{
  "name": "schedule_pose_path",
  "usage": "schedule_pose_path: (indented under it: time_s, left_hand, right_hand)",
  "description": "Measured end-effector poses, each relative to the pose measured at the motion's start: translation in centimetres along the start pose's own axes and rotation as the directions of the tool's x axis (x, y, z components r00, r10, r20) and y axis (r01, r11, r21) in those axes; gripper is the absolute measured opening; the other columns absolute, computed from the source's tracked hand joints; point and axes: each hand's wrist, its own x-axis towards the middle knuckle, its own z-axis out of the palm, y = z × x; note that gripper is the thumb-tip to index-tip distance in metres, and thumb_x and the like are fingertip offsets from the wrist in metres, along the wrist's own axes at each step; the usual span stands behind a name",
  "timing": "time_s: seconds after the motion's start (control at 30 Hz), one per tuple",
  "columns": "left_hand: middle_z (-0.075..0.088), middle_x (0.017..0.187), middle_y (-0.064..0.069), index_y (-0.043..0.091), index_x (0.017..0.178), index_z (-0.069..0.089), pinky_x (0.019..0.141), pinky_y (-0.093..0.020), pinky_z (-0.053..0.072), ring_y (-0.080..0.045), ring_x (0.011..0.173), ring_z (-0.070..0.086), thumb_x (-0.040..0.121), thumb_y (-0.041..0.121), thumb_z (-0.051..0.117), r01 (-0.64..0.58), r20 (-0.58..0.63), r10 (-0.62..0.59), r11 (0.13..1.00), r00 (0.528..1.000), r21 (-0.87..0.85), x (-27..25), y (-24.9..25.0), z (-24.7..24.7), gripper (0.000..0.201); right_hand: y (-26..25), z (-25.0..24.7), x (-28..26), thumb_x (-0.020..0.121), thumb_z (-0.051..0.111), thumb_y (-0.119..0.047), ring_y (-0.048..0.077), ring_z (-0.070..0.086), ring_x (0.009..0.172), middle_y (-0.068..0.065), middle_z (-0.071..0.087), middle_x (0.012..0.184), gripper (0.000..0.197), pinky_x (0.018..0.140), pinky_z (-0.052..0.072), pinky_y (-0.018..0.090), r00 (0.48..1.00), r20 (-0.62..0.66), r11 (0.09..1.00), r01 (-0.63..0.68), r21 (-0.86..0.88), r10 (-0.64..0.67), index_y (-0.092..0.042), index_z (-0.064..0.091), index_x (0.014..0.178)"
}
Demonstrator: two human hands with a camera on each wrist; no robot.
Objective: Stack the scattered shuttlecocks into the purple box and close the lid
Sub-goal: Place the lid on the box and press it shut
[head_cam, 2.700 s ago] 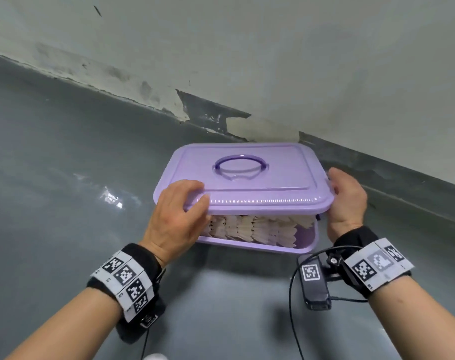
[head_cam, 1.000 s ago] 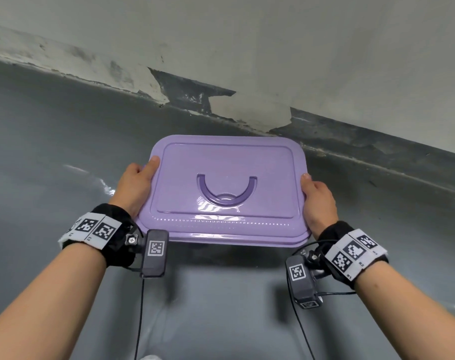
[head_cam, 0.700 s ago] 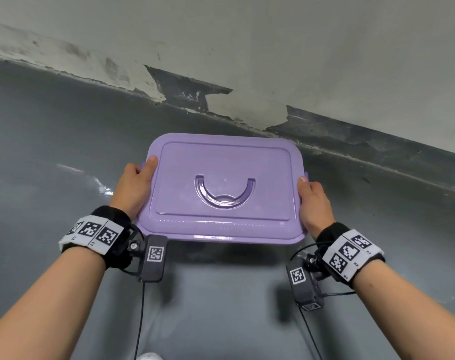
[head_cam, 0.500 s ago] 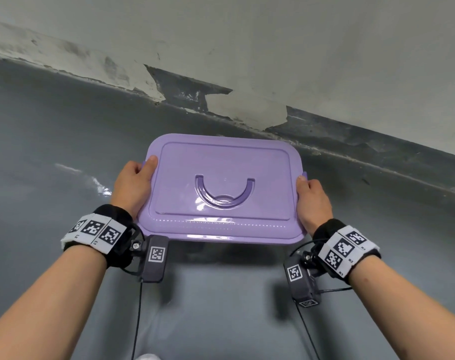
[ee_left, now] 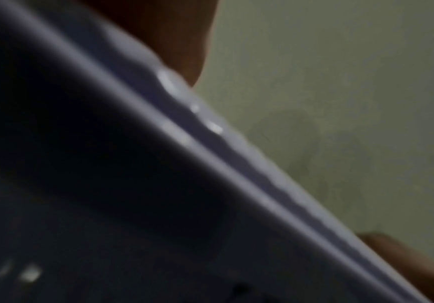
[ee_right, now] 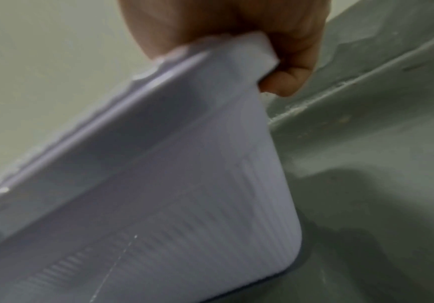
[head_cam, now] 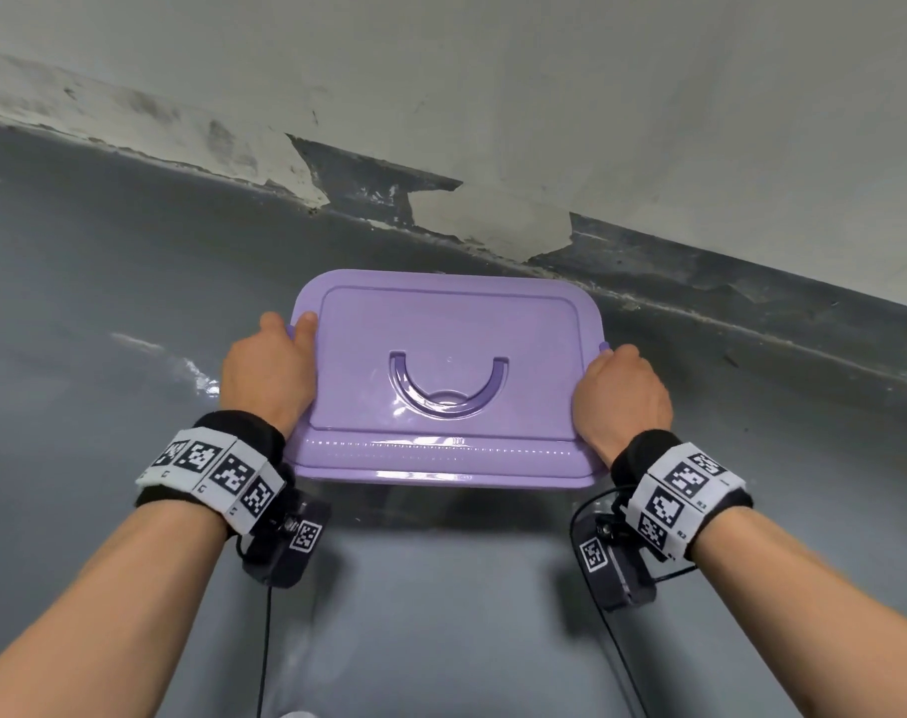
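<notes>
The purple box [head_cam: 443,461] stands on the grey floor with its lid [head_cam: 441,323] lying flat on top and the lid handle [head_cam: 448,393] folded down. No shuttlecocks show; the lid hides the inside. My left hand [head_cam: 290,336] grips the box's left side, thumb on the lid's edge. My right hand [head_cam: 614,357] grips the right side. In the right wrist view its fingers [ee_right: 288,80] curl round a side tab [ee_right: 239,59] above the ribbed box wall [ee_right: 184,194]. The left wrist view is dark and blurred, showing only the box rim [ee_left: 236,174].
A grey-white wall [head_cam: 544,95] with peeling paint rises just behind the box, meeting the floor along a dark skirting [head_cam: 700,282]. Bare grey floor [head_cam: 104,303] lies to the left, the right and in front. Wrist camera cables [head_cam: 264,640] hang below both arms.
The lid, raised at the front with shuttlecocks showing, now lies flat. Both hands moved from its front corners to the short sides. Over the last second the right fingers curled further round the side.
</notes>
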Motion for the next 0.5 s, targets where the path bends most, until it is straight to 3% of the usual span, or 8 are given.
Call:
schedule_pose_path:
  time_s: [0.13, 0.23, 0.3, 0.37, 0.43, 0.5]
  left_hand:
    - [0.059, 0.101, -0.036, -0.008, 0.106, 0.049, 0.077, -0.044, 0.038, -0.049, 0.097, 0.054, 0.102, 0.039, 0.026, -0.044, -0.006, 0.045, 0.987, 0.999, 0.153, -0.3, 0.9, -0.2, 0.053]
    - [0.059, 0.1, -0.036, -0.007, 0.104, 0.048, 0.072, -0.041, 0.033, -0.049, 0.096, 0.054, 0.102, 0.04, 0.026, -0.03, -0.006, 0.031, 0.989, 1.0, 0.146, -0.4, 1.0, 0.0, 0.052]
    - [0.059, 0.102, -0.034, -0.004, 0.104, 0.046, 0.071, -0.039, 0.03, -0.047, 0.096, 0.053, 0.101, 0.043, 0.028, 0.043, 0.006, -0.043, 0.999, 0.999, 0.032, -0.3, 0.7, 0.1, 0.051]
    - [0.057, 0.108, -0.027, 0.001, 0.106, 0.045, 0.076, -0.039, 0.032, -0.042, 0.099, 0.052, 0.099, 0.048, 0.03, 0.145, 0.069, -0.136, 0.979, 0.988, -0.145, -0.3, 0.5, 0.1, 0.05]
    - [0.055, 0.111, -0.013, 0.005, 0.106, 0.047, 0.083, -0.035, 0.036, -0.03, 0.098, 0.051, 0.096, 0.052, 0.039, 0.271, 0.204, -0.203, 0.875, 0.958, -0.401, 0.3, -0.4, 0.3, 0.049]
    - [0.065, 0.112, -0.008, 0.004, 0.106, 0.058, 0.089, -0.039, 0.047, -0.026, 0.094, 0.061, 0.089, 0.055, 0.053, 0.463, 0.428, -0.216, 0.611, 0.878, -0.642, 0.8, -1.3, 0.3, 0.054]
  right_hand:
    - [-0.9, -0.6, -0.2, 0.1, 0.029, -0.019, 0.039, 0.058, 0.101, 0.022, 0.059, 0.112, 0.031, 0.082, 0.043, 0.038, 1.0, 0.001, 0.987, 0.009, -0.159, -0.009, 0.001, 0.05, 0.11]
    - [-0.9, -0.6, -0.3, 0.1, 0.029, -0.018, 0.039, 0.058, 0.101, 0.021, 0.059, 0.112, 0.029, 0.082, 0.043, 0.039, 1.0, 0.005, 0.985, 0.009, -0.169, -0.009, 0.0, 0.05, 0.11]
    - [-0.5, -0.5, -0.5, 0.101, 0.026, -0.021, 0.039, 0.056, 0.101, 0.021, 0.058, 0.114, 0.032, 0.081, 0.042, 0.04, 1.0, 0.002, 0.998, -0.01, -0.069, 0.01, -0.001, 0.048, 0.11]
    - [-0.2, -0.4, -0.5, 0.102, 0.023, -0.027, 0.037, 0.054, 0.104, 0.022, 0.056, 0.12, 0.035, 0.081, 0.038, 0.038, 0.992, 0.062, 0.975, -0.119, 0.19, 0.109, -0.001, 0.045, 0.112]
    - [0.1, -0.3, -0.3, 0.102, 0.027, -0.033, 0.034, 0.052, 0.103, 0.019, 0.055, 0.121, 0.037, 0.084, 0.036, 0.037, 0.967, 0.175, 0.878, -0.242, 0.413, 0.184, -0.002, 0.045, 0.112]
    - [0.6, -0.3, -0.1, 0.099, 0.037, -0.037, 0.027, 0.056, 0.094, 0.013, 0.061, 0.116, 0.034, 0.088, 0.042, 0.038, 0.925, 0.319, 0.685, -0.371, 0.627, 0.209, -0.007, 0.054, 0.102]
